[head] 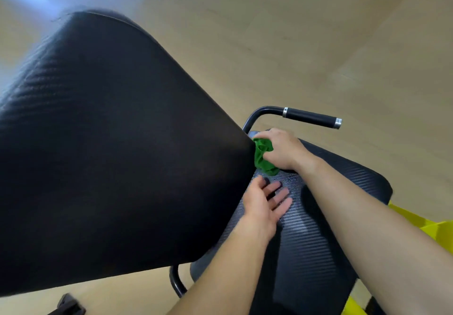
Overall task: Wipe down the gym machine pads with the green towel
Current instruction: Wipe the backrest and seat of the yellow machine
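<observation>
A large black back pad [110, 155] fills the left of the view, tilted up toward me. Below it lies the black ribbed seat pad [326, 236]. My right hand [282, 149] is shut on the bunched green towel [263, 156], pressing it against the seat pad where it meets the lower corner of the back pad. My left hand [266, 204] rests flat on the seat pad with fingers spread, just nearer to me than the towel and holding nothing.
A black handlebar with a rubber grip [310, 117] and metal end rings sticks out to the right beyond the seat. Yellow machine frame [416, 224] shows at the right edge. A black tube [176, 282] runs under the seat. The floor is pale wood.
</observation>
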A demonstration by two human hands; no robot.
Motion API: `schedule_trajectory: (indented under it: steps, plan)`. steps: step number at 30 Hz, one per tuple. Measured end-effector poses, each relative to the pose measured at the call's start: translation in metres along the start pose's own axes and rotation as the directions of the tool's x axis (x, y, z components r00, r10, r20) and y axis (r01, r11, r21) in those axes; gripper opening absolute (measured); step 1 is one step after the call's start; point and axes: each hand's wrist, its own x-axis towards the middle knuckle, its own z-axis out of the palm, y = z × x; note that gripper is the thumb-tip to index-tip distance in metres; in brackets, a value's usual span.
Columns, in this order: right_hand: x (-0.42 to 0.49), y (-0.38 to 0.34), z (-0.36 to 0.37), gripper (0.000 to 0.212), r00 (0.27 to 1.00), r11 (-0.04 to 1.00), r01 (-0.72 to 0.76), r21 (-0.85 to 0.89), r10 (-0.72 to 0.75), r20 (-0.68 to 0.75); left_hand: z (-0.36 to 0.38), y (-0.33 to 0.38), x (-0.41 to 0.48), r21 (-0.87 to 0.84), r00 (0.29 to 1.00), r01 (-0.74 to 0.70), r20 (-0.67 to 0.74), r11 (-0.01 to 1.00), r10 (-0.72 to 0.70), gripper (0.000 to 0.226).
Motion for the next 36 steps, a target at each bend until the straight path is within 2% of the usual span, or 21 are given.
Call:
schedule_trajectory:
  steps: [2, 5, 7, 9, 11, 13, 14, 16, 18, 21, 23, 26, 28, 30, 33, 36]
  plan:
    - [0.005, 0.001, -0.003, 0.05, 0.998, 0.996, -0.057, 0.075, 0.057, 0.004, 0.019, 0.002, 0.014, -0.155, 1.0, -0.028, -0.011, 0.987, 0.027, 0.039]
    - [0.009, 0.003, -0.008, 0.038, 0.984, 0.982, -0.109, 0.155, 0.084, 0.157, 0.03, -0.001, 0.031, -0.249, 0.994, -0.096, -0.079, 0.964, 0.079, 0.035]
    - [0.012, 0.004, -0.013, 0.032, 0.963, 0.987, -0.104, 0.122, 0.069, 0.261, 0.03, -0.006, 0.037, -0.271, 0.991, -0.118, -0.098, 0.955, 0.094, 0.034]
    - [0.016, 0.003, -0.019, 0.032, 0.954, 0.997, -0.075, 0.022, 0.065, 0.294, 0.03, -0.009, 0.039, -0.302, 0.987, -0.139, -0.118, 0.943, 0.107, 0.037]
    - [0.018, -0.004, -0.02, 0.048, 0.971, 0.991, -0.025, -0.129, 0.055, 0.231, 0.03, -0.011, 0.043, -0.316, 0.98, -0.173, -0.15, 0.933, 0.131, 0.043]
    - [0.013, -0.009, -0.014, 0.069, 0.993, 0.988, 0.009, -0.151, 0.009, 0.115, 0.034, -0.012, 0.048, -0.317, 0.977, -0.189, -0.153, 0.929, 0.146, 0.044]
    - [0.009, -0.009, -0.01, 0.074, 0.994, 0.997, 0.015, -0.077, -0.006, 0.112, 0.036, -0.012, 0.05, -0.323, 0.978, -0.19, -0.149, 0.927, 0.149, 0.042]
    - [0.002, -0.004, -0.004, 0.066, 0.991, 0.99, -0.015, 0.139, -0.003, 0.132, 0.039, -0.012, 0.054, -0.316, 0.974, -0.199, -0.168, 0.927, 0.152, 0.035]
    - [0.0, 0.003, -0.005, 0.07, 0.986, 0.977, -0.051, 0.207, 0.016, 0.167, 0.039, -0.014, 0.057, -0.266, 0.961, -0.221, -0.221, 0.938, 0.164, 0.028]
    - [0.002, 0.003, -0.008, 0.103, 0.971, 0.999, -0.031, -0.027, 0.036, 0.236, 0.037, -0.019, 0.059, -0.17, 0.929, -0.279, -0.296, 0.945, 0.221, 0.015]
    - [0.007, 0.002, -0.008, 0.092, 0.973, 0.996, -0.027, -0.079, 0.044, 0.227, 0.037, -0.024, 0.054, -0.146, 0.921, -0.309, -0.292, 0.94, 0.257, 0.012]
    - [0.016, 0.0, -0.012, 0.065, 0.975, 0.993, -0.04, -0.107, 0.062, 0.215, 0.036, -0.027, 0.044, -0.16, 0.935, -0.296, -0.247, 0.942, 0.252, 0.025]
    - [0.025, -0.01, -0.009, 0.055, 0.959, 0.991, -0.035, -0.128, 0.069, 0.274, 0.032, -0.02, 0.042, -0.208, 0.944, -0.267, -0.252, 0.941, 0.213, 0.019]
    - [0.021, -0.012, -0.007, 0.043, 0.959, 0.992, -0.045, -0.121, 0.077, 0.274, 0.027, -0.013, 0.039, -0.229, 0.954, -0.214, -0.258, 0.95, 0.152, 0.009]
    - [0.012, -0.013, 0.001, 0.025, 0.972, 0.992, -0.116, -0.058, 0.125, 0.196, 0.02, -0.009, 0.042, -0.242, 0.96, -0.181, -0.254, 0.953, 0.118, 0.014]
    - [0.003, -0.017, 0.022, 0.019, 0.983, 0.986, -0.156, -0.062, 0.161, 0.091, 0.016, -0.011, 0.042, -0.299, 0.968, -0.159, -0.235, 0.941, 0.088, 0.031]
